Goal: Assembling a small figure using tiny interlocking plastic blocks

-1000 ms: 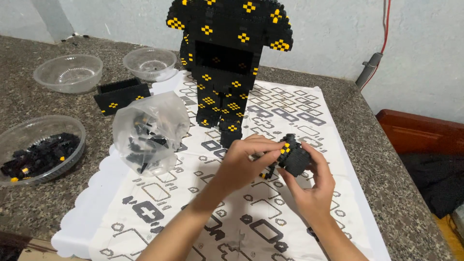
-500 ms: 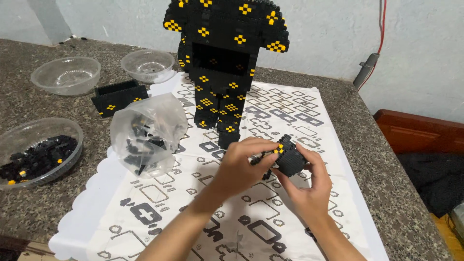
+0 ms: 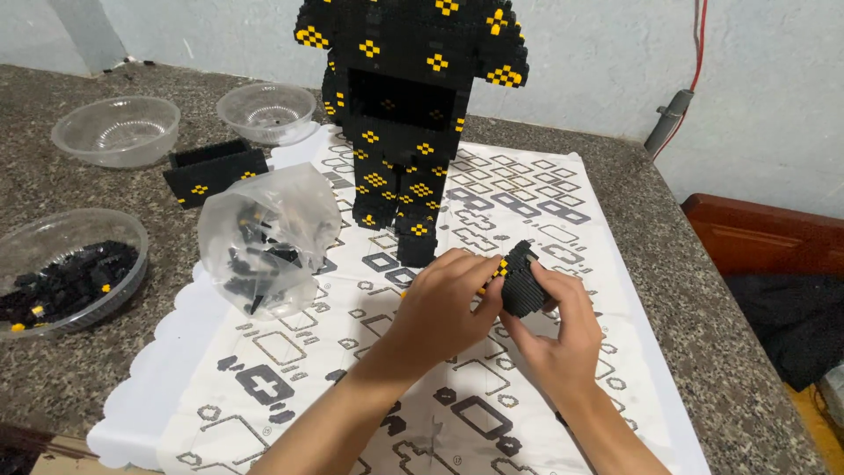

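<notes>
My right hand (image 3: pixel 554 339) grips a small black brick block (image 3: pixel 522 280) with a few yellow studs, just above the patterned white mat (image 3: pixel 290 396). My left hand (image 3: pixel 444 303) presses against the block's left side, fingers curled on it beside the yellow studs. Behind the hands stands a tall black brick figure (image 3: pixel 413 114) with yellow dot patterns, on the far part of the mat.
A clear plastic bag of black and yellow bricks (image 3: pixel 264 242) lies left of the hands. A clear bowl of black bricks (image 3: pixel 66 268) sits at the left edge. Two empty clear bowls (image 3: pixel 119 130) (image 3: pixel 266 110) and a black brick piece (image 3: pixel 214 170) lie farther back.
Both hands have shifted slightly with the block, and my left fingers have closed further over its left side. The rest is as before.
</notes>
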